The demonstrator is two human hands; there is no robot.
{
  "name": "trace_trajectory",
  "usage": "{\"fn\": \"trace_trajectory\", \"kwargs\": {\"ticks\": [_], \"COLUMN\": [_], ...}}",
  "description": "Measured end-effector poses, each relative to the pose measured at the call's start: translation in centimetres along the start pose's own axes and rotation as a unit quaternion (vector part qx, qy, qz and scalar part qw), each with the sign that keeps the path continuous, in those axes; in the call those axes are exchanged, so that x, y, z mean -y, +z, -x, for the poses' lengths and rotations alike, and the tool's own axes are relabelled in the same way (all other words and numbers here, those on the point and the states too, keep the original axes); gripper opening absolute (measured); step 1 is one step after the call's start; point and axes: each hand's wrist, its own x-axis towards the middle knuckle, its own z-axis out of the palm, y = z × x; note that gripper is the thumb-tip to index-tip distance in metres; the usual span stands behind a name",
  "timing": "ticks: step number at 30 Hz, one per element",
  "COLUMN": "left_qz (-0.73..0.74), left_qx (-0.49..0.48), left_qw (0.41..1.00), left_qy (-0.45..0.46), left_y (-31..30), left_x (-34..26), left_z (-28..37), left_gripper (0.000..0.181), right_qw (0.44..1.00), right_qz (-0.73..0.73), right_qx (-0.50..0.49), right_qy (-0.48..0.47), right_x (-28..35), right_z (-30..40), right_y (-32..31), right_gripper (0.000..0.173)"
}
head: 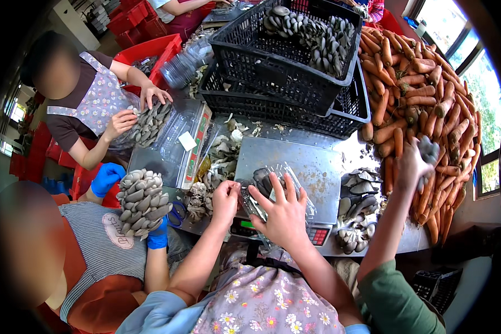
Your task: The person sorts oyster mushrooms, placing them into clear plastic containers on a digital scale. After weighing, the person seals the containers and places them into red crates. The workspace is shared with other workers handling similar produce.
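Note:
A clear plastic clamshell box (254,200) with grey oyster mushrooms (262,180) inside rests over the near part of a metal-topped weighing scale (292,158). My left hand (225,202) pinches the box's left edge between thumb and fingertips. Over the box, my right hand (282,211) lies with its fingers spread, palm down on the clear plastic. The scale's lit display (247,224) shows partly below the box, and its red keypad (318,236) is right of my right wrist. Clusters of oyster mushrooms (359,204) lie on the metal table just right of the scale.
Black plastic crates (284,94) stand stacked behind the scale, mushrooms in the top one. Carrots (421,100) are heaped at right, where a co-worker's hand (415,160) holds mushrooms. Left, a co-worker's blue gloves (158,234) hold a cluster; another person handles mushrooms by a second scale (150,163). Mushroom scraps (200,200) lie between.

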Motion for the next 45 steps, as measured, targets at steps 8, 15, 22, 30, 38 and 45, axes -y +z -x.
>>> {"fn": "trace_trajectory", "kwargs": {"ticks": [8,15,22,30,38,45], "left_qz": [0.003,-0.031,-0.003,-0.018,-0.097,-0.047], "left_qx": [0.008,0.015,0.105,0.076,0.047,0.341], "left_qw": [0.999,0.996,0.994,0.994,0.986,0.932], "left_qy": [0.046,0.08,0.023,0.077,0.13,-0.112], "left_y": [1.5,4.3,3.4,3.4,2.0,-1.0], "left_x": [-0.5,-0.7,-1.3,0.0,2.7,0.2], "left_z": [-1.4,-6.2,-6.5,-6.8,-5.5,2.7], "left_gripper": [0.014,0.019,0.02,0.02,0.033,0.02], "right_qw": [0.999,0.998,0.996,0.996,0.995,0.995], "right_qz": [-0.007,0.014,0.021,0.025,0.023,0.022], "right_qx": [-0.017,-0.048,-0.063,-0.068,-0.077,-0.084], "right_qy": [0.044,0.042,0.052,0.051,0.054,0.053], "right_x": [-0.4,-2.1,-1.9,-1.6,-1.7,-1.7], "right_z": [-0.5,-1.0,-0.4,-0.2,-0.3,-0.3], "right_y": [0.2,0.1,1.0,1.3,1.5,1.5], "right_gripper": [0.062,0.056,0.056,0.058,0.06,0.061]}}
